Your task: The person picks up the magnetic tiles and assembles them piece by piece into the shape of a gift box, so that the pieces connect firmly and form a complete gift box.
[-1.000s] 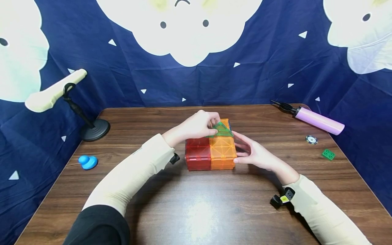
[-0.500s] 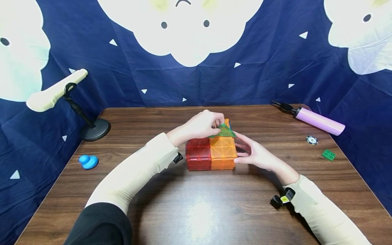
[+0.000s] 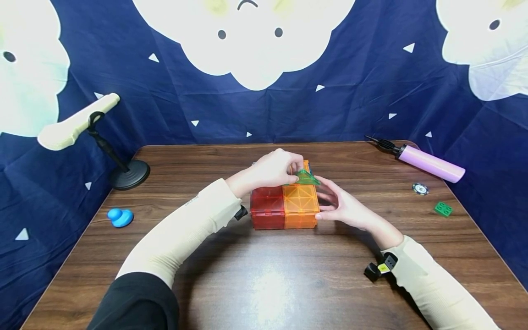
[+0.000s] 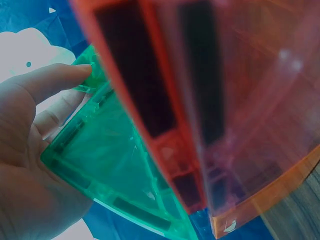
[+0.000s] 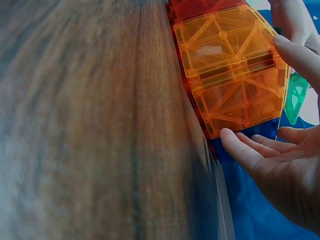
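A low box of see-through magnetic tiles stands on the table, with a red tile (image 3: 267,200) on its left top and an orange tile (image 3: 300,198) on its right top. Over the box, my left hand (image 3: 275,168) pinches a green triangular magnetic tile (image 3: 308,178), which sits tilted above the orange top. A green panel (image 4: 110,145) also shows beside the hand in the left wrist view. Against the box's right side rests my right hand (image 3: 342,204), fingers spread. In the right wrist view, its fingertips (image 5: 230,136) touch the orange side; the box's back is mostly hidden.
On the right lie a pink hand pump (image 3: 431,162), a poker chip (image 3: 420,189) and a green toy brick (image 3: 443,209). A blue rubber duck (image 3: 120,217) and a black stand (image 3: 129,175) occupy the left of the wooden table (image 3: 231,288).
My left hand has shifted slightly to the right with the green triangular tile, whose visible face has grown narrower. The right hand and the box stay where they were.
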Demonstrator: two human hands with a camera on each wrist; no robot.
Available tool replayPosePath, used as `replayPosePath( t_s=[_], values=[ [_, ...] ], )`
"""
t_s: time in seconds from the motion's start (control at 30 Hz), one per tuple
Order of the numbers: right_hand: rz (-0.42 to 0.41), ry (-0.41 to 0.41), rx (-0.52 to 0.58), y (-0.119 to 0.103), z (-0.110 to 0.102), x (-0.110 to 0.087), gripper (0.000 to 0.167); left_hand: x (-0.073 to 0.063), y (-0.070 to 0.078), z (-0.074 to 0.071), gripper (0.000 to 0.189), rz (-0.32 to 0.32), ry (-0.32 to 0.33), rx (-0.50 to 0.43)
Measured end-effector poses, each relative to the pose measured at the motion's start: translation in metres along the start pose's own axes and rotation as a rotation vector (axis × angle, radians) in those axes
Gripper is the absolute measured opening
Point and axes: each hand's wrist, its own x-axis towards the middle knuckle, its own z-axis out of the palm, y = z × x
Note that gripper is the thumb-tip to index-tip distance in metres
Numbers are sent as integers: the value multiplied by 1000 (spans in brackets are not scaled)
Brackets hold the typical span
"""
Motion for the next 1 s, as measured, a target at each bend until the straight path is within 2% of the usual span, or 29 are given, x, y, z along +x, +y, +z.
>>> replayPosePath(
  t_s=[0.27,0.4,0.47,0.53,0.57,0.63,0.73,0.8,0.87,0.93,1.0],
  values=[
    [1,-4,15,0,0,0,100,0,-3,0,15,-14,-7,5],
    [11,3,12,0,1,0,100,-4,-5,-5,20,11,2,-33],
    [23,9,5,-1,1,0,100,-11,-7,-10,28,26,49,-61],
    [42,17,-6,-1,2,0,99,-25,-10,-17,41,13,122,-91],
    [54,22,-12,-2,2,0,99,-33,-12,-21,47,-12,169,-105],
    [78,27,-17,-2,3,0,99,-53,-17,-25,57,-106,253,-147],
    [110,26,-16,-2,4,0,100,-86,-26,-24,66,-293,309,-308],
    [126,19,-7,-2,4,-1,100,-106,-33,-16,68,-384,281,-508],
    [140,20,-2,-1,3,-1,100,-123,-38,-4,69,-437,215,-719],
    [143,24,-6,-1,3,0,98,-133,-43,9,71,-457,132,-914],
    [144,33,-10,0,4,1,96,-139,-45,21,75,-465,68,-1025]
  ],
)
